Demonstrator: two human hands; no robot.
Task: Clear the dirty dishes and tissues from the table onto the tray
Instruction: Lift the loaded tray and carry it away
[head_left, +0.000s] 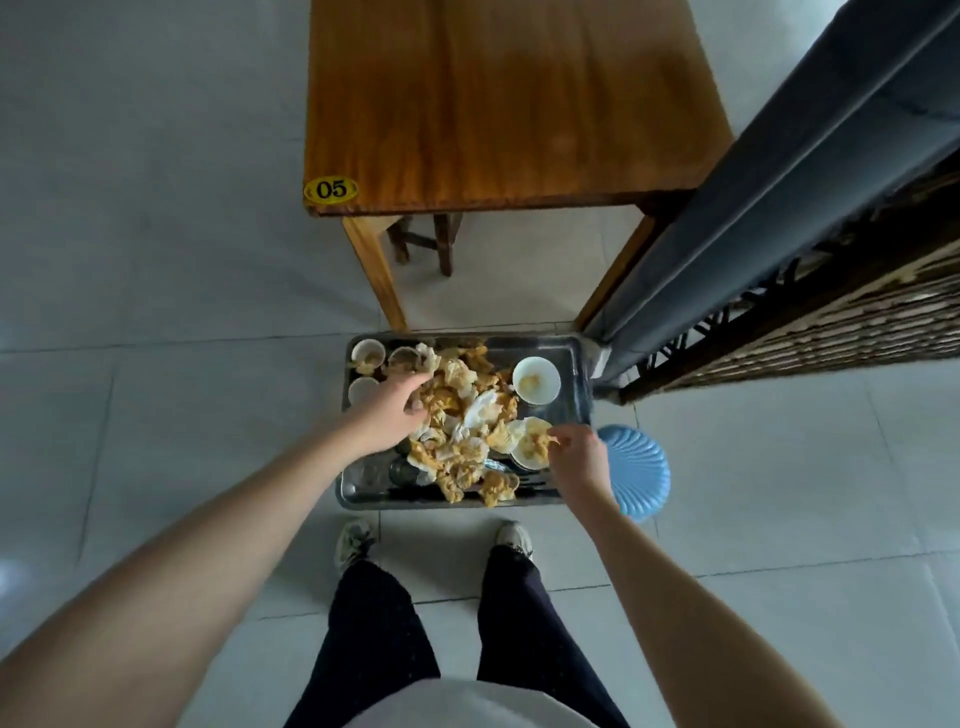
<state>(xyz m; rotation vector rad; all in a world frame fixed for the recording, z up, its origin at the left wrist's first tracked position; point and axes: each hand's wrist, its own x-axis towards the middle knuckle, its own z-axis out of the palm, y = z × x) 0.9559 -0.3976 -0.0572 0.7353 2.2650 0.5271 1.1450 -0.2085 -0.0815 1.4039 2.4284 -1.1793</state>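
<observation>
Tissues (467, 395), crumpled and stained yellow-orange, lie heaped along the middle of the tray (583, 364), covering most of its floor.

1. Hands. The left hand (392, 415) reaches into the far-left part of the heap, fingers curled down and thumb against the paper, gripping a wad. The right hand (576, 454) is at the tray's near-right corner and pinches one stained piece between thumb and fingertips, over the near bowl (522, 457).
2. Tray contents. A white bowl (536, 380) with yellow residue stands at the far right, clear of the heap. Three small cups (368, 354) are grouped at the far-left corner. The near-left corner shows bare metal. The tray is rectangular, shiny steel, with a raised rim. What supports it cannot be seen.
3. Surroundings. A blue ribbed stool (641, 470) sits just beside the tray's right edge, partly behind the right wrist. The wooden surface (493, 104) stands beyond the tray, with a yellow "05" label (331, 189) at its near-left corner and a wooden stool (426, 239) beneath.
4. Clearances. Pale tiled floor (156, 260) lies open to the left. A grey rail (779, 182) and a dark lattice screen (831, 312) close the right side, near the tray's far-right corner.
</observation>
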